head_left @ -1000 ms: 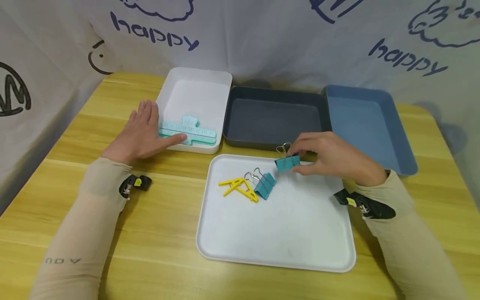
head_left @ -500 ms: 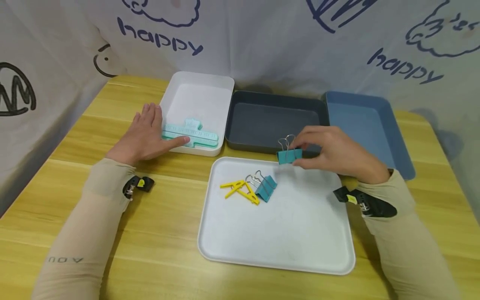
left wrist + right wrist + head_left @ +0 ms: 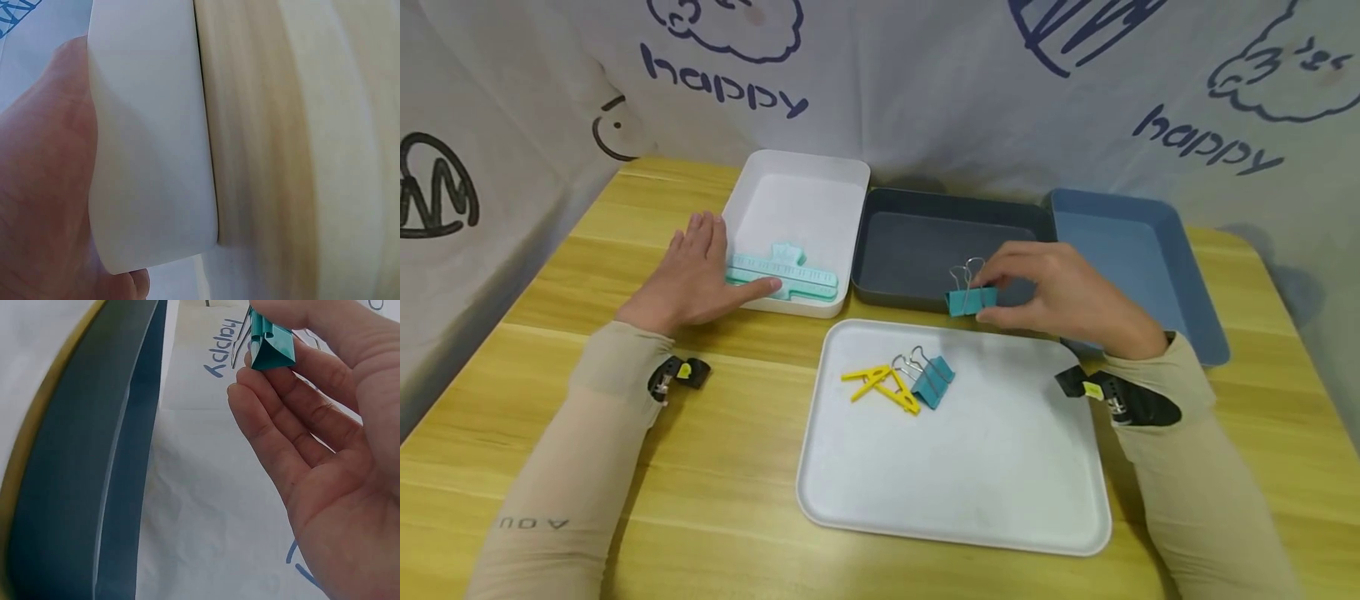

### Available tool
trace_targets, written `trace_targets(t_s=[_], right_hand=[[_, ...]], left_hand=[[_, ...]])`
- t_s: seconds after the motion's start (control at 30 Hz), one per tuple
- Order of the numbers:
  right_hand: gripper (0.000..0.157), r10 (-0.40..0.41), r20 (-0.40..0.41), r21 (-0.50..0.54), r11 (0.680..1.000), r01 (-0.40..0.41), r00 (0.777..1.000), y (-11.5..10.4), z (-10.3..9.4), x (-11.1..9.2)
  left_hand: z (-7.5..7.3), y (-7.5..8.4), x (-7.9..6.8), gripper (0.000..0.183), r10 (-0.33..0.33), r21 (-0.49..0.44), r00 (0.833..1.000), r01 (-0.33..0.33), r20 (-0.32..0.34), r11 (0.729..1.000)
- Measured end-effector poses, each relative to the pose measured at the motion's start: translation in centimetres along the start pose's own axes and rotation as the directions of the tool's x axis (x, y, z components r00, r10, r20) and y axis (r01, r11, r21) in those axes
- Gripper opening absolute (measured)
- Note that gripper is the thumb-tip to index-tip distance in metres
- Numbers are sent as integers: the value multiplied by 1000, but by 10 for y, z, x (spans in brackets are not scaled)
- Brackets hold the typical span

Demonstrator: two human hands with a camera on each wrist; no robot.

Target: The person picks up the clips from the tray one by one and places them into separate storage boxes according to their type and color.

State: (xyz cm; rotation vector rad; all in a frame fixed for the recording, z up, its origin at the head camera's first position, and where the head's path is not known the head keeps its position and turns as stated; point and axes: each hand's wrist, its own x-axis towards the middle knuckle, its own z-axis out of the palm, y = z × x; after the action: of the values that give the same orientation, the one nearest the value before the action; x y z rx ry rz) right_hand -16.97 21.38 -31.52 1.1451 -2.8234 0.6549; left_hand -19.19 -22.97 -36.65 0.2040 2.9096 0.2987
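Note:
My right hand (image 3: 1060,292) pinches a teal binder clip (image 3: 972,301) between thumb and fingers, over the front edge of the dark grey tray (image 3: 910,296). In the right wrist view the binder clip (image 3: 274,351) shows its triangular end and wire handles. My left hand (image 3: 688,279) lies with straight fingers along the left side of the white box (image 3: 805,310), its thumb over the front rim. Inside that box is a mint green ruler-marked clip (image 3: 786,273). A second teal binder clip (image 3: 933,382) and yellow clothespins (image 3: 883,387) lie on the white tray (image 3: 955,475).
A blue tray (image 3: 1120,242) stands at the back right, beside the dark grey one. All sit on a wooden table (image 3: 722,467). Behind the table hangs a white cloth (image 3: 925,100) with drawings and lettering.
My right hand has lifted the binder clip from above the white tray's back edge to the dark grey tray's front edge. The left hand stays at the white box. The view shifts slightly.

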Motion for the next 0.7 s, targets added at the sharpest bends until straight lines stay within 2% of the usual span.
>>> trace_targets(t_s=[0.7], right_hand=[[29, -26, -71, 0, 1000, 26, 997, 5, -5, 17]], left_hand=[[0, 0, 1, 133, -11, 12, 1000, 10, 12, 1000]])
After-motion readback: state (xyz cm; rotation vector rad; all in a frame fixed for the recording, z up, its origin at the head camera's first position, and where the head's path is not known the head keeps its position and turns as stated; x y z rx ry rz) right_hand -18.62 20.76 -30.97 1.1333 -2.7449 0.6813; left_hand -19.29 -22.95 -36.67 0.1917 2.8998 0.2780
